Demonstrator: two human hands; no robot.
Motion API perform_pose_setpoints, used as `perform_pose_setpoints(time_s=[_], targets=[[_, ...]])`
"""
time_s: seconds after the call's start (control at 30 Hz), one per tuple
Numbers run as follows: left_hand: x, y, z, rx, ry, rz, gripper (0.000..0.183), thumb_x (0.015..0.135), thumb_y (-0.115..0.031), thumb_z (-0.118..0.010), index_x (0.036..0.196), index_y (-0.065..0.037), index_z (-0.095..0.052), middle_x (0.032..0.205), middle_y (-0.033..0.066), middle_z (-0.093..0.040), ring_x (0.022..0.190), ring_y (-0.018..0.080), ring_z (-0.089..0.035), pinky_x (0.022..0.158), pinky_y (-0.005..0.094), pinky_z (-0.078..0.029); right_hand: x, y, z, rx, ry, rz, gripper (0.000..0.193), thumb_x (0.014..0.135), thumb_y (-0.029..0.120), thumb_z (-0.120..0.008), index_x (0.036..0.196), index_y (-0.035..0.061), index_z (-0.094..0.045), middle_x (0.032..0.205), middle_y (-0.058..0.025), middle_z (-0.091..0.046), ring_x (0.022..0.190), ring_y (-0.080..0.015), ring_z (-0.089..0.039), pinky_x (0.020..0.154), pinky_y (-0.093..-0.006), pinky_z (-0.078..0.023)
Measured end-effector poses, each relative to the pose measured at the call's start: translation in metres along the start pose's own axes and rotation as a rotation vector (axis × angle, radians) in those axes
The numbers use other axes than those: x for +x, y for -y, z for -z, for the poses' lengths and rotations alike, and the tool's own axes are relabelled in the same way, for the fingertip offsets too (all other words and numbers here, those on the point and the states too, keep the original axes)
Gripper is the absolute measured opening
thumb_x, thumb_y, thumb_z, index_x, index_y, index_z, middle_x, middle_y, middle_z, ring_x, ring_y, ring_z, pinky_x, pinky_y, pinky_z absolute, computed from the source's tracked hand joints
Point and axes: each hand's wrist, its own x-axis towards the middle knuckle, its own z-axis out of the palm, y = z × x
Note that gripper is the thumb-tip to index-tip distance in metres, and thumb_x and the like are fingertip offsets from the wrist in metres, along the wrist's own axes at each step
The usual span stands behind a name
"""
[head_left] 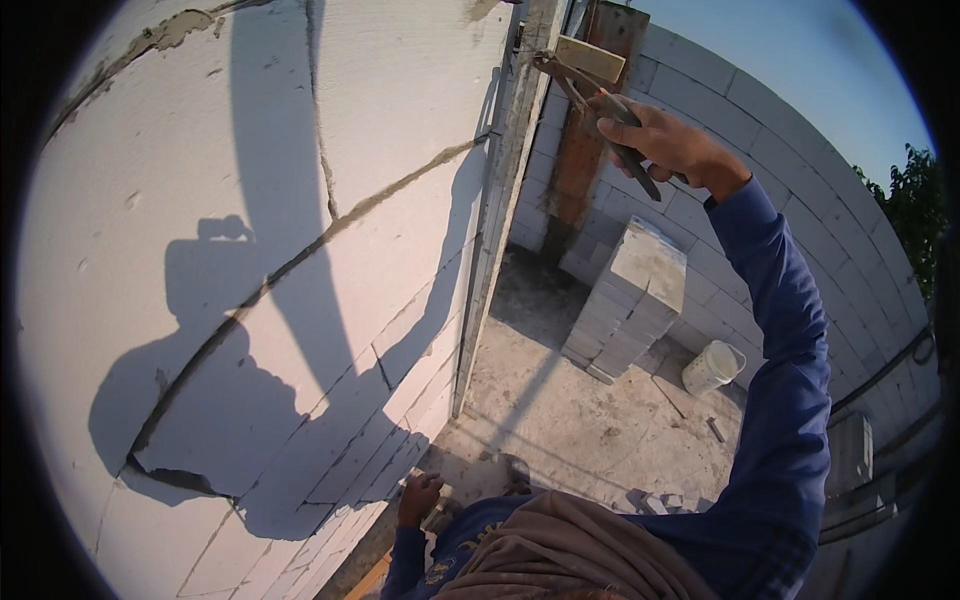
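Pincers [622,112]: dull dark metal, long-handled; block wall [410,80] pale, mortar-seamed.

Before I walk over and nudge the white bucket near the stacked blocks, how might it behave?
The white bucket looks like plastic, so it is probably light for its size, though its contents are unclear. Its round wall suggests it could roll if tipped. On that rough-looking floor, it may scrape rather than glide.
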Motion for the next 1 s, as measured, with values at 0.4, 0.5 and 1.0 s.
perform_pose_setpoints(time_s=[0.4, 0.5, 1.0], targets=[[0.0, -0.021, -0.008, -0.051, -0.014, -0.034, 0.049, 0.092, -0.037, -0.068, 0.123, 0.001, -0.069, 0.097, 0.0148, -0.076, 0.083, 0.0195, -0.072, 0.073, 0.0321, -0.056, -0.006, -0.002, -0.044, -0.719, -0.342, 0.195, 0.04, 0.097, 0.01, -0.055, 0.136, 0.0023, -0.048, 0.072, -0.0187, -0.068, 0.061, -0.0336, -0.068, 0.062, -0.0461, -0.054], [0.006, -0.027, -0.014, -0.053, 0.027, -0.056, 0.051, 0.092, -0.038, -0.067, 0.125, 0.001, -0.068, 0.099, 0.0153, -0.075, 0.083, 0.019, -0.072, 0.074, 0.0317, -0.056, 0.008, -0.026, -0.084, -0.309, -0.413, 0.22, 0.041, 0.099, 0.015, -0.056, 0.138, 0.0041, -0.046, 0.073, -0.0132, -0.066, 0.063, -0.0279, -0.067, 0.059, -0.0435, -0.052], [0.007, -0.058, -0.026, -0.06, 0.112, 0.0, 0.056, 0.093, -0.043, -0.07, 0.13, -0.001, -0.065, 0.109, 0.0094, -0.072, 0.095, 0.0186, -0.07, 0.078, 0.0329, -0.055, 0.007, -0.026, -0.044, -0.295, -0.339, 0.131, 0.03, 0.102, 0.028, -0.057, 0.115, 0.002, -0.066, 0.077, -0.0068, -0.068, 0.066, -0.0183, -0.067, 0.06, -0.0389, -0.052]])
